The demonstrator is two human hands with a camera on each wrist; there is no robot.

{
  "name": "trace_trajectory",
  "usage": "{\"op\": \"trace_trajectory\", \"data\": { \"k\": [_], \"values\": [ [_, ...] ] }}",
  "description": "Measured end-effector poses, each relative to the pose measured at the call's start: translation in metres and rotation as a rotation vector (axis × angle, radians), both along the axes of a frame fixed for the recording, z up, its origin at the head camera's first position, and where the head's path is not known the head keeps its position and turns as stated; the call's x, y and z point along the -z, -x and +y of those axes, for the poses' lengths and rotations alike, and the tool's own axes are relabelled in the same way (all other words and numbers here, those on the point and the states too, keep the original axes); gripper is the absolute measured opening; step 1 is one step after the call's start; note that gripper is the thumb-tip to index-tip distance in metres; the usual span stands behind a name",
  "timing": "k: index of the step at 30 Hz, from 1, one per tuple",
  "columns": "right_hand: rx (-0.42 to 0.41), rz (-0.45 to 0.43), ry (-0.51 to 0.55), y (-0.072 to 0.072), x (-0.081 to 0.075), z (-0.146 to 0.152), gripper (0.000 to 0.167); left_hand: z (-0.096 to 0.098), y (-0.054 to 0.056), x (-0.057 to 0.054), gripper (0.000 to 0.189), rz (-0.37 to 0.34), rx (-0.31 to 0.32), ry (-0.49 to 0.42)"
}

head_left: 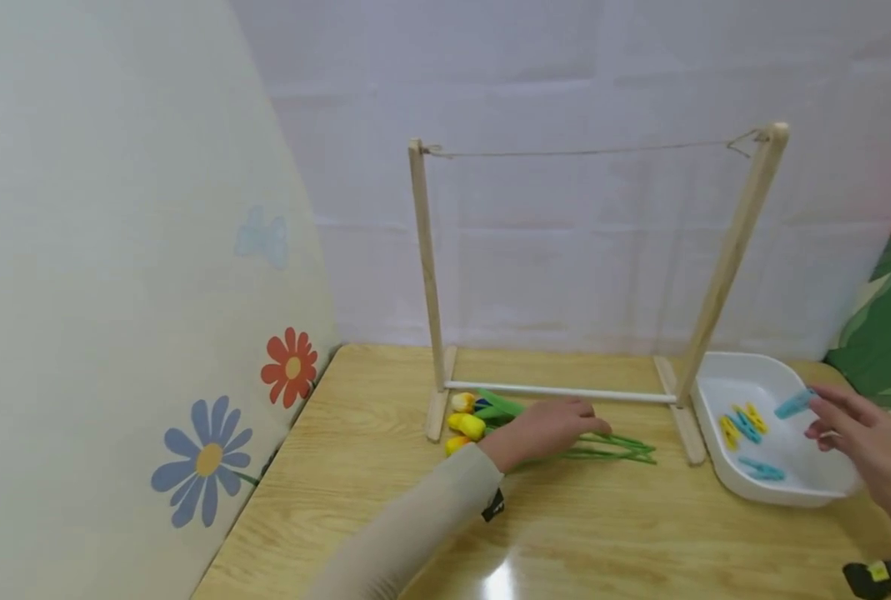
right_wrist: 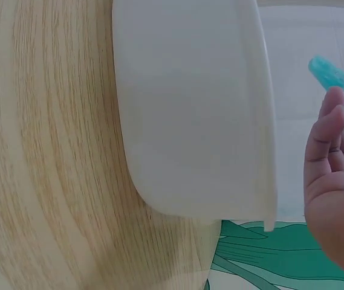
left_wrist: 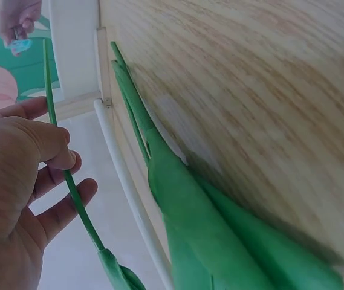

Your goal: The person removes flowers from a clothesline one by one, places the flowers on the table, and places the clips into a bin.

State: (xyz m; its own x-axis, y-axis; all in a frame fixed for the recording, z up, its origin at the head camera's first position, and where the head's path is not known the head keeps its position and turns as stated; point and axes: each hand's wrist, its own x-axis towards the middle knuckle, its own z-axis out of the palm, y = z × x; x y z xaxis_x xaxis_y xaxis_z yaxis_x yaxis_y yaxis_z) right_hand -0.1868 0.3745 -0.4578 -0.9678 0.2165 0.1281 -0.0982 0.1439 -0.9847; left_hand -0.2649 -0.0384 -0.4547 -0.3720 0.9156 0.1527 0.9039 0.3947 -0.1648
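My left hand (head_left: 546, 429) is over a bunch of artificial tulips (head_left: 470, 426) with yellow, white and orange heads, lying on the table. In the left wrist view it pinches one green tulip stem (left_wrist: 82, 208), raised apart from the other stems and leaves (left_wrist: 184, 199). My right hand (head_left: 868, 437) holds a blue clothespin (head_left: 793, 404) by one end, above the right side of a white tray (head_left: 798, 498). The right wrist view shows this clothespin (right_wrist: 332, 75) between thumb and fingers.
Several yellow and blue clothespins (head_left: 745, 423) lie in the tray. Left of it stands a wooden frame (head_left: 726, 267) with a string (head_left: 580, 152) tied across its top and a white rod (head_left: 558, 392) low between its posts. A white cloth (head_left: 520, 275) hangs behind.
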Motion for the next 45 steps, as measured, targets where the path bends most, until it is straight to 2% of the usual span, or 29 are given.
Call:
{"op": "trace_trajectory", "data": {
  "k": [3,10,12,17,19,22,27,34,39,41,44,45],
  "values": [
    [0.024,-0.049,-0.104,0.0,0.002,0.003,0.018,0.0,0.0,0.003,0.054,-0.037,-0.008,0.005],
    [0.086,-0.133,-0.304,0.002,0.004,0.009,0.009,0.001,0.002,0.004,0.051,-0.017,-0.013,-0.011],
    [0.097,-0.143,-0.341,0.002,0.005,0.01,0.014,0.002,0.002,0.004,0.051,-0.022,-0.018,-0.007],
    [0.113,-0.159,-0.323,0.001,0.008,0.012,0.023,0.003,0.001,0.006,0.052,-0.032,-0.029,0.011],
    [0.116,-0.157,-0.296,0.001,0.01,0.013,0.019,0.003,0.0,0.007,0.052,-0.04,-0.032,0.014],
    [0.106,-0.138,-0.266,0.0,0.013,0.013,0.022,0.004,0.0,0.007,0.055,-0.056,-0.042,0.014],
    [0.085,-0.121,-0.229,0.0,0.015,0.014,0.016,0.003,0.001,0.009,0.055,-0.049,-0.042,0.007],
    [0.087,-0.122,-0.267,0.005,0.017,0.012,0.032,-0.004,0.001,0.0,0.05,-0.039,-0.041,0.004],
    [0.083,-0.112,-0.275,0.007,0.014,0.009,0.021,-0.012,0.0,-0.006,0.043,-0.059,-0.067,0.022],
    [0.081,-0.109,-0.292,0.008,0.012,0.007,0.027,-0.014,-0.001,-0.008,0.04,-0.069,-0.08,0.025],
    [0.082,-0.108,-0.308,0.01,0.009,0.004,0.023,-0.018,-0.001,-0.009,0.037,-0.071,-0.095,0.034],
    [0.082,-0.104,-0.32,0.011,0.008,0.003,0.026,-0.019,-0.001,-0.01,0.037,-0.073,-0.103,0.037]
  ]
}}
